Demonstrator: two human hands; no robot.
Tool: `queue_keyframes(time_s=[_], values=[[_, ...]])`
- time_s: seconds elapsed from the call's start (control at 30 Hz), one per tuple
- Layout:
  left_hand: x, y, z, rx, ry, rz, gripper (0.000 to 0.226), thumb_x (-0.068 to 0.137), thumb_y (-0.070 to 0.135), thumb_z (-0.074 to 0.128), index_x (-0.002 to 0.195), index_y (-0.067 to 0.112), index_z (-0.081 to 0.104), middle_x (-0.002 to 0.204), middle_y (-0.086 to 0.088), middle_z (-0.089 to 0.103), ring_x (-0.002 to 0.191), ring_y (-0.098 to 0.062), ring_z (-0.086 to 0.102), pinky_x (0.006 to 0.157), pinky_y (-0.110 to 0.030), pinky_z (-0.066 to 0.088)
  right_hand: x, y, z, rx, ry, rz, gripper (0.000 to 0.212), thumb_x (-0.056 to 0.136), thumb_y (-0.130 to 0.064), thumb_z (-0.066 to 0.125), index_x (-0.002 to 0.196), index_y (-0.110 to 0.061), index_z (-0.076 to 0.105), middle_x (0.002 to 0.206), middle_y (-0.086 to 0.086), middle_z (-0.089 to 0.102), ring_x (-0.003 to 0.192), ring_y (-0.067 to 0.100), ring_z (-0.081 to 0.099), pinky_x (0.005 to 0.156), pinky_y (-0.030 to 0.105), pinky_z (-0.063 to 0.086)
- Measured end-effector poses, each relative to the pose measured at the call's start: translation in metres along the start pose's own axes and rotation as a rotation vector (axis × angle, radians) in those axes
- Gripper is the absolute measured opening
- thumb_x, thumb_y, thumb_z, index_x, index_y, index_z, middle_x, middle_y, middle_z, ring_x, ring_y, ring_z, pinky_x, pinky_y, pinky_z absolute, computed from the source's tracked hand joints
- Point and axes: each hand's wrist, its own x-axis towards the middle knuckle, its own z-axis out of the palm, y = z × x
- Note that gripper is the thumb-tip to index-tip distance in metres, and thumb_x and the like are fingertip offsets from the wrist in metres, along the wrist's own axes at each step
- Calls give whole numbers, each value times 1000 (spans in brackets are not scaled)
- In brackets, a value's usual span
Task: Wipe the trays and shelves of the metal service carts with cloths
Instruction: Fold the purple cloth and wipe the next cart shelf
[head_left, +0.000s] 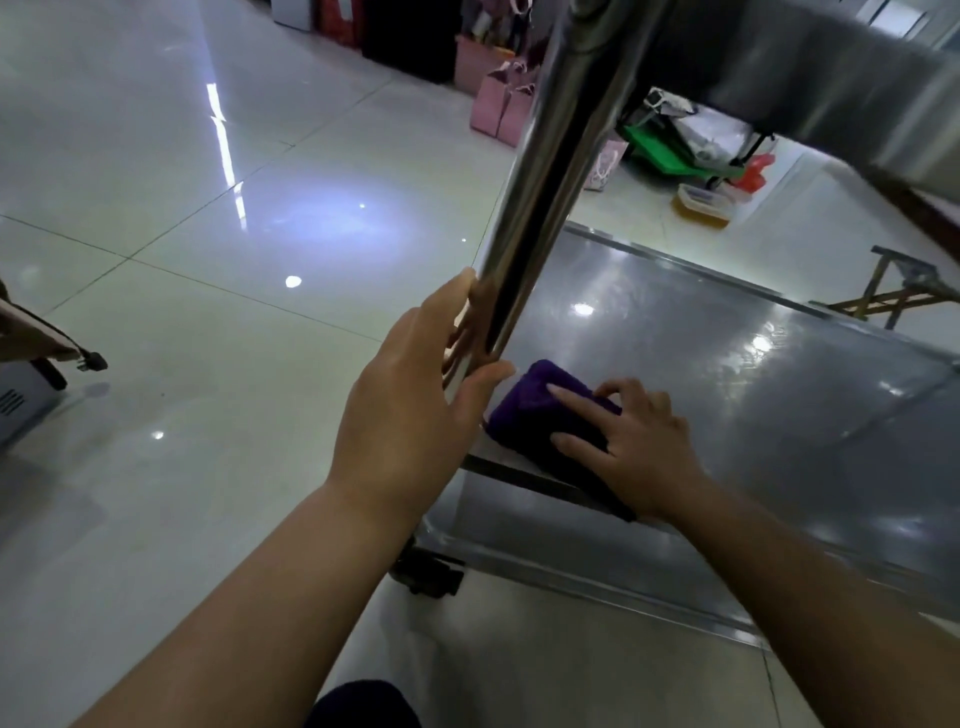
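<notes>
The left hand (410, 410) has its grip wrapped round the post (540, 208). The right hand (639, 447), grip released, presses the cloth (530, 410) flat on the shelf (727, 364) corner.

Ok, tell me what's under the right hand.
Under the right hand lies a purple cloth, on the cart's shelf by the post the left hand holds. Cloth beneath the palm, and shelf beneath the cloth, are hidden.
</notes>
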Motion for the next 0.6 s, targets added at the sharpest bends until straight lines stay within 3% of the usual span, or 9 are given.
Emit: queue_keyframes(time_s=[0.1, 0.17, 0.23, 0.3, 0.37, 0.43, 0.5, 0.6], values=[[1, -1, 0, -15, -13, 23, 65, 82, 31, 67, 135, 36, 30, 114, 2, 58, 93, -4, 56, 77, -19, 50, 21, 25, -3, 23, -19, 443, 59, 83, -76, 18, 140, -58, 14, 131, 4, 28, 113, 30, 32, 94, 44, 28], [2, -3, 0, -39, -6, 21, 64, 83, 29, 67, 136, 34, 31, 115, 4, 56, 94, -1, 54, 78, -15, 50, 38, 20, -4, 41, -57, 625, 61, 87, -72, 20, 143, -52, 13, 136, 9, 25, 118, 36, 30, 100, 50, 26], [2, -4, 1, -63, -6, 19, 65, 83, 28, 67, 137, 34, 31, 115, 8, 53, 90, 4, 54, 78, -11, 48, 42, 0, -5, 25, -109, 568, 62, 86, -72, 19, 144, -50, 8, 139, 9, 21, 120, 37, 28, 99, 52, 28], [1, -4, 1, -57, 3, 12, 66, 83, 28, 67, 137, 34, 31, 114, 11, 50, 89, 8, 53, 75, -9, 46, 32, -20, -3, 24, -109, 321, 62, 83, -76, 17, 140, -54, 4, 133, 2, 18, 116, 32, 26, 94, 50, 30], [0, -3, 2, -48, 12, -8, 67, 82, 29, 68, 138, 34, 31, 115, 8, 53, 91, 2, 54, 75, -10, 47, 8, -30, -2, 20, -90, 81, 65, 76, -81, 11, 136, -61, 0, 122, -6, 16, 108, 22, 21, 90, 44, 28], [-1, 0, 2, -32, 33, -35, 66, 82, 30, 67, 137, 35, 32, 117, 4, 54, 93, -3, 53, 76, -13, 47, -13, -19, -4, 34, -78, 18, 65, 75, -83, 13, 136, -64, 2, 118, -9, 17, 105, 16, 21, 86, 37, 26], [-3, 4, 3, -16, 59, -51, 64, 83, 30, 66, 137, 34, 33, 115, 6, 52, 92, -2, 52, 76, -11, 44, -21, 14, -10, 65, -44, 154, 61, 81, -78, 27, 138, -61, 15, 119, -3, 25, 105, 17, 29, 85, 35, 28], [-8, 10, 10, 65, 142, -74, 62, 84, 24, 67, 138, 27, 35, 115, 0, 44, 99, -11, 49, 77, -9, 36, -20, 66, -14, 105, -29, 584, 60, 85, -72, 31, 141, -53, 23, 126, 8, 31, 108, 28, 36, 95, 43, 33]])
